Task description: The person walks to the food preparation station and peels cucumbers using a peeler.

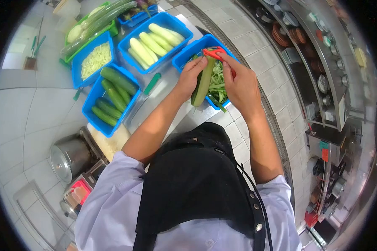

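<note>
A partly peeled cucumber (204, 83) is gripped by my left hand (190, 78) near its far end, pale on one side and dark green on the other. In my right hand (241, 83) is a red peeler (215, 52), its head at the cucumber's far end. Both hands are above a blue bin (182, 57) holding green peelings (217, 79). To the left, a second blue bin (125, 34) contains several peeled cucumbers (160, 38). Unpeeled cucumbers (114, 93) fill another blue bin (134, 100) nearer me.
A green-handled knife (152, 83) lies on the metal table (163, 94). Shredded pale vegetable (96, 61) sits in a blue bin at the left. Behind it is a green crate (114, 28) with long wrapped vegetables. A lidded metal pot (67, 159) stands lower left; shelves of cookware (305, 54) line the right.
</note>
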Available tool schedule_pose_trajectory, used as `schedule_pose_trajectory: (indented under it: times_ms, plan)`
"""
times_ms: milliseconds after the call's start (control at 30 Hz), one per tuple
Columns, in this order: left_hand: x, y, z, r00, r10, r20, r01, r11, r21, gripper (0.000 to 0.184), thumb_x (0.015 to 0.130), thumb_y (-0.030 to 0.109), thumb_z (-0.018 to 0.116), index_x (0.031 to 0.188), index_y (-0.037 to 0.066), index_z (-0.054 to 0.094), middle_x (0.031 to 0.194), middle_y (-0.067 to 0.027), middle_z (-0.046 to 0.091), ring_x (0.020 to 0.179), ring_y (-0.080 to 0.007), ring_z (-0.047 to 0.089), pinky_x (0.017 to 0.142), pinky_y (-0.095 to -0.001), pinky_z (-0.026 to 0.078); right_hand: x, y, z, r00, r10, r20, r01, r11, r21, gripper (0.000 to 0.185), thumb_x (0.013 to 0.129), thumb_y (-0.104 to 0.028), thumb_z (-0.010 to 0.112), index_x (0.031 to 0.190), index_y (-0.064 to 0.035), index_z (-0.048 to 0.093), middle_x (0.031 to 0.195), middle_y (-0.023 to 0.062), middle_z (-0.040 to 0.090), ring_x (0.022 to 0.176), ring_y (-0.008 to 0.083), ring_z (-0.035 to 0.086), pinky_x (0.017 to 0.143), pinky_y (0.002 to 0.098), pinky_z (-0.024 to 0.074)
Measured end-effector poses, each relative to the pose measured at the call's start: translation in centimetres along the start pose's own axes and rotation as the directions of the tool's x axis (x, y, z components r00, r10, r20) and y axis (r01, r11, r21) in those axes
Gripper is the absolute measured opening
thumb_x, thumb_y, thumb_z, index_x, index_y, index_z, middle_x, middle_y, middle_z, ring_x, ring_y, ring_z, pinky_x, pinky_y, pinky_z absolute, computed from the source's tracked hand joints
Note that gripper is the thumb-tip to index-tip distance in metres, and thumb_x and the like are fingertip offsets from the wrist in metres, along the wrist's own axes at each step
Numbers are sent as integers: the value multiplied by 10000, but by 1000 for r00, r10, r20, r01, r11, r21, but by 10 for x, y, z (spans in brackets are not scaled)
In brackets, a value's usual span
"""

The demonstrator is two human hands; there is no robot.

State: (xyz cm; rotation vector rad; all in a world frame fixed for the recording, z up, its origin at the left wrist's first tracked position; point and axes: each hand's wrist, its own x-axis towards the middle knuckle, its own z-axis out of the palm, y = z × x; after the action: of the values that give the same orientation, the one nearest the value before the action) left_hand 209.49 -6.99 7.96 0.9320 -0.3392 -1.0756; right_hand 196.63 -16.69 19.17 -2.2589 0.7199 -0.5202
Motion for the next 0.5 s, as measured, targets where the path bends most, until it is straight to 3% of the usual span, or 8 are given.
schedule_pose_trajectory:
  times_ms: [100, 167, 333, 500]
  plan:
    - [1, 2, -3, 998, 27, -60, -30, 998, -49, 395, 1115, 364, 505, 1313, 51, 644, 1124, -51, 699, 974, -126, 682, 859, -279, 555, -12, 3, 7, 999, -25, 28, 24, 1000, 14, 283, 991, -121, 597, 1233, -79, 739, 840, 256, 688, 757, 403, 686, 699, 454, 522]
    - [7, 10, -5, 996, 81, -30, -83, 991, -103, 511, 1115, 421, 480, 1433, 32, 573, 1190, -77, 682, 1078, -172, 675, 960, -347, 549, -20, 6, 12, 998, -34, 59, 33, 999, 30, 281, 991, -116, 596, 1230, -77, 738, 843, 256, 690, 759, 405, 685, 701, 457, 523]
    - [21, 20, -23, 985, 96, -147, -117, 982, -146, 531, 1111, 460, 477, 1418, 39, 581, 959, -41, 614, 836, -158, 602, 779, -306, 525, -49, 6, 23, 987, -15, 159, 15, 1000, -1, 268, 983, -111, 612, 1217, -81, 738, 827, 245, 680, 763, 417, 677, 708, 483, 524]
    - [42, 17, -43, 951, 151, -269, -212, 953, -217, 543, 1119, 479, 443, 1330, 1, 591, 947, -64, 606, 836, -189, 594, 791, -329, 536, -92, 32, 39, 956, 60, 287, -43, 997, -65, 271, 961, -132, 643, 1212, -91, 738, 823, 251, 674, 782, 440, 681, 707, 515, 523]
